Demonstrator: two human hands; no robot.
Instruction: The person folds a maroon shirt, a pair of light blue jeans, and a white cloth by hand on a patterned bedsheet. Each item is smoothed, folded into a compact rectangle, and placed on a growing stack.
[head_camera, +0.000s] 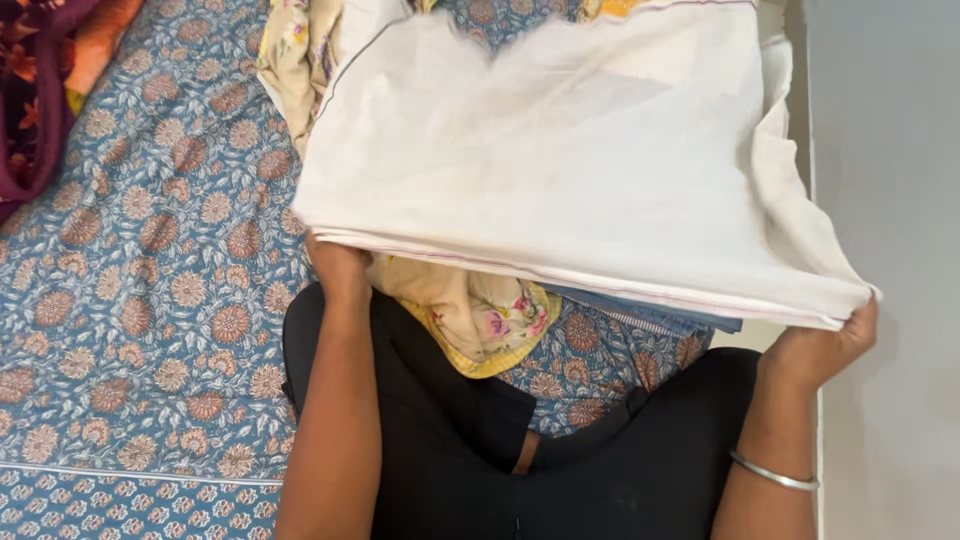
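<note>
Head view, looking down on a person seated on a bed. Left hand grips the near left corner of a folded white cloth; its fingers are tucked under the fold and hidden, so only the back of the hand and the wrist show. Right hand closes on the near right corner of the same cloth, thumb side up against the edge, with the fabric bunched just above the knuckles. A thin silver bangle circles the right forearm, below the wrist. Between the two hands the cloth's near edge runs as a stacked fold with a fine dark line along its border, sloping down toward the right hand; the rest of the cloth spreads away from both hands, up and beyond them. Just beneath that edge, beside the left hand, a cream floral fabric with yellow trim hangs out; nearer the right hand, a folded blue garment shows under the cloth. Below both forearms lie the person's legs in black trousers. Left of the left arm extends a blue bedsheet with rust-coloured flower print; far beyond it, a maroon and orange fabric.
</note>
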